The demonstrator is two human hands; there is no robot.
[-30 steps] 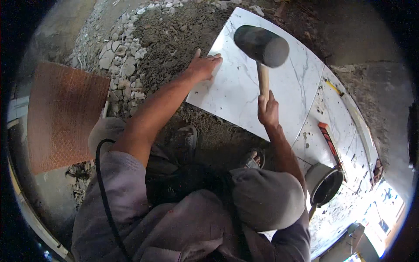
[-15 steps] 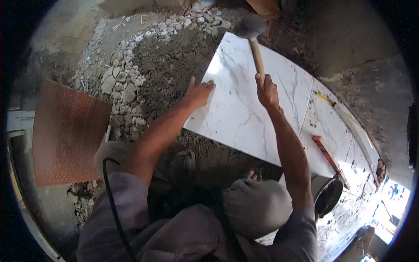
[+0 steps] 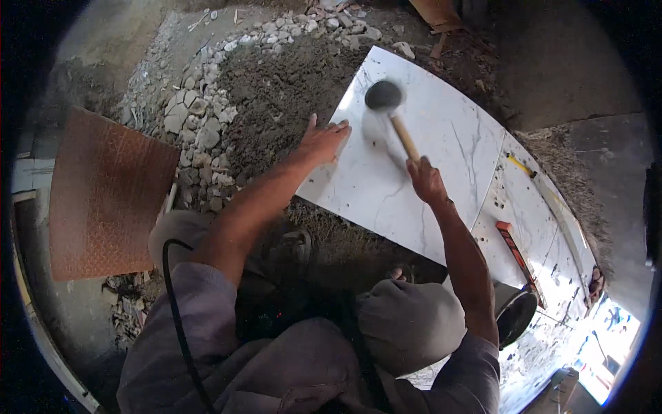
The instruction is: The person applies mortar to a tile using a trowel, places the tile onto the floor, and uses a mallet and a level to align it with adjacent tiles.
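Observation:
My right hand (image 3: 428, 182) is closed round the wooden handle of a mallet (image 3: 405, 138). Its dark rounded head is over the white tile (image 3: 393, 179), near the tile's far part; whether it touches the surface I cannot tell. Grey veins run across this large glossy tile. My left hand (image 3: 324, 143) rests at the tile's left edge, fingers stretched out and thumb apart. Dark wet mortar (image 3: 276, 96) lies just beyond that edge, rough and lumpy.
Broken stones (image 3: 186, 114) border the mortar on the left, beside a reddish-brown patterned sheet (image 3: 110, 200). Rightward, more laid tiles carry a red spirit level (image 3: 518, 259), a yellow-handled tool (image 3: 520, 165) and a long straight bar (image 3: 562, 214). A dark bucket (image 3: 517, 317) stands near my right forearm.
The mallet has come down and nearer, from beyond the tile's far edge to over the tile. My left hand stays at the left edge, and the view has shifted slightly.

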